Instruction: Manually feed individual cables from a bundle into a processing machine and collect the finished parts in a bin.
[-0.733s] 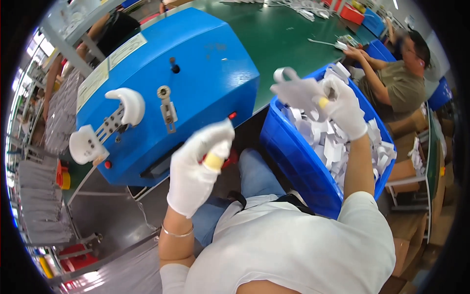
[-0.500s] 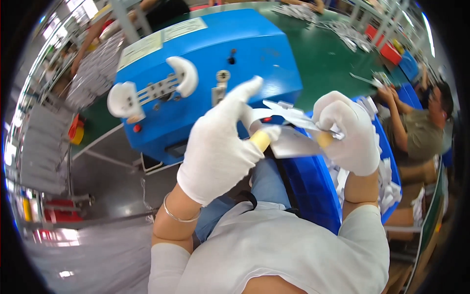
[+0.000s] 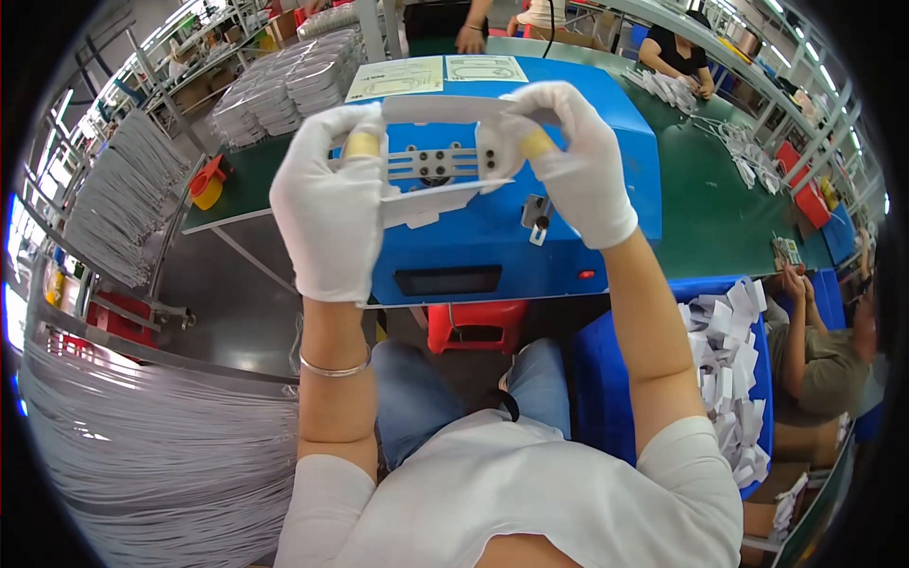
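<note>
Between my hands a white paper sleeve (image 3: 437, 200) is spread into an open loop above the blue machine (image 3: 611, 128). My left hand (image 3: 331, 208), in a white glove with yellow tape on the thumb, is closed on the sleeve's left end. Its right end is pinched by my right hand (image 3: 585, 170), gloved and taped the same way. Through the loop shows the machine's slotted metal bar (image 3: 436, 163) with screws; the white holders at its ends are partly hidden by my hands and the sleeve. A small metal bracket (image 3: 538, 218) stands below my right hand.
A blue bin (image 3: 606, 364) full of white paper pieces (image 3: 734, 350) stands at my right, with a person (image 3: 819, 355) beyond it. Grey cables (image 3: 161, 445) hang at my left. A red stool (image 3: 476, 325) is under the machine. Bagged coils (image 3: 284, 95) are stacked at far left.
Both hands have moved forward over the machine, the left one also leftward. The sleeve, flatter before, is now spread into a loop, and my left hand has closed on it. The view has shifted.
</note>
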A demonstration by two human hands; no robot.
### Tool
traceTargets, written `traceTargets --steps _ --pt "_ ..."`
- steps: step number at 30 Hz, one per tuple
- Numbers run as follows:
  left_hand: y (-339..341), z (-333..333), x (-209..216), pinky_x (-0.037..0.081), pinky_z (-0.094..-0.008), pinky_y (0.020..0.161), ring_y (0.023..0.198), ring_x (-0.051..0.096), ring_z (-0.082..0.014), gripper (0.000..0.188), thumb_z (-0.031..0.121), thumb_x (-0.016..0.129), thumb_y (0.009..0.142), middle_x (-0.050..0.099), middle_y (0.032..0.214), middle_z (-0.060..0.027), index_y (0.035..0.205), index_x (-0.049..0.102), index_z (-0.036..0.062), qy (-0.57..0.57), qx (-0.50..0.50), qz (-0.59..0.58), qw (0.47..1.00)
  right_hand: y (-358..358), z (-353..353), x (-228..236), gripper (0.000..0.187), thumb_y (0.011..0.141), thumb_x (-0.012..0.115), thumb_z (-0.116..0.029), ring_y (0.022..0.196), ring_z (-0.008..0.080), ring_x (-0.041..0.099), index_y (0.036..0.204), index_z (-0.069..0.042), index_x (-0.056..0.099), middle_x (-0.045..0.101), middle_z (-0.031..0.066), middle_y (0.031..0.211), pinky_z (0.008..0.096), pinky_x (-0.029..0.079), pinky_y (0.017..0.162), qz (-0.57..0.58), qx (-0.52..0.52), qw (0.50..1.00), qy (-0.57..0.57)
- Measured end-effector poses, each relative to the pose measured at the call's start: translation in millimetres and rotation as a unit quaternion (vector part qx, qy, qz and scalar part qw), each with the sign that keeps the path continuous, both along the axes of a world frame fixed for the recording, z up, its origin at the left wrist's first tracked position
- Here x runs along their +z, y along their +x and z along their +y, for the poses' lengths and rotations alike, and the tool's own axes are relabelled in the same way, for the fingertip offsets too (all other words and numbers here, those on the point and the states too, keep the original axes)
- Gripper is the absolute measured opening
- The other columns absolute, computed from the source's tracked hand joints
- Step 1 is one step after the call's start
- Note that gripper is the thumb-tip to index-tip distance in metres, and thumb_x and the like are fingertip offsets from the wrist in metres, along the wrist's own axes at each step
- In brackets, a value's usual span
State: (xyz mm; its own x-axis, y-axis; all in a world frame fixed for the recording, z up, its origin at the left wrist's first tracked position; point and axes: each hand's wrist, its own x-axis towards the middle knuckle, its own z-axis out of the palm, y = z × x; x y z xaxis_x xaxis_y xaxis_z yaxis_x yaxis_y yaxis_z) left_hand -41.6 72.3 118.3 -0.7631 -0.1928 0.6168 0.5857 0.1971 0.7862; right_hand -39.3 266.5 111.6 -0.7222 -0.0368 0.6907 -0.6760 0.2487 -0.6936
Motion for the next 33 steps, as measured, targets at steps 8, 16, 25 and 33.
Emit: traceTargets --steps 8,16,25,33 --pt "-7.4 -12.4 -3.6 0.042 -0.0197 0.051 0.056 0.049 -0.0046 0.018 0.01 0.068 0.082 0.063 0.081 -0.0041 0.099 0.068 0.003 -0.103 0.11 0.052 0.987 6.8 -2.6 -5.7 0.02 0.09 0.06 -0.009 0.095 0.0117 0.058 0.107 0.001 0.061 0.063 0.0058 0.103 0.0246 0.045 0.087 -0.076 0.003 0.996 -0.043" --pt "-33.6 -28.3 -9.6 0.046 -0.0211 0.063 0.073 0.057 -0.0074 0.035 0.02 0.066 0.086 0.064 0.097 -0.0078 0.113 0.061 -0.0022 0.024 -0.072 -0.138 0.987 5.4 -3.1 -2.7 0.021 0.091 0.059 -0.012 0.097 0.0108 0.057 0.107 0.001 0.064 0.065 0.0063 0.103 0.0249 0.044 0.089 -0.113 0.001 0.992 -0.049" --pt "2.0 -17.5 -97.1 0.053 -0.0272 0.057 0.059 0.061 -0.0155 0.034 0.03 0.058 0.092 0.063 0.085 -0.0118 0.102 0.058 -0.0031 0.202 -0.131 -0.208 0.948 -5.2 -12.0 7.4 0.023 0.087 0.064 -0.013 0.088 0.0107 0.06 0.106 0.0 0.064 0.067 0.0076 0.093 0.023 0.046 0.083 0.052 -0.061 0.993 0.083" --pt "-6.0 -3.7 -86.6 0.057 -0.0317 0.062 0.07 0.066 -0.022 0.028 0.017 0.056 0.091 0.066 0.088 -0.0159 0.107 0.058 -0.0066 0.234 -0.291 -0.287 0.882 -29.5 -34.4 21.8 0.018 0.087 0.063 -0.012 0.08 0.0078 0.056 0.097 0.003 0.064 0.065 0.0035 0.085 0.0224 0.045 0.076 -0.099 0.002 0.992 0.076"
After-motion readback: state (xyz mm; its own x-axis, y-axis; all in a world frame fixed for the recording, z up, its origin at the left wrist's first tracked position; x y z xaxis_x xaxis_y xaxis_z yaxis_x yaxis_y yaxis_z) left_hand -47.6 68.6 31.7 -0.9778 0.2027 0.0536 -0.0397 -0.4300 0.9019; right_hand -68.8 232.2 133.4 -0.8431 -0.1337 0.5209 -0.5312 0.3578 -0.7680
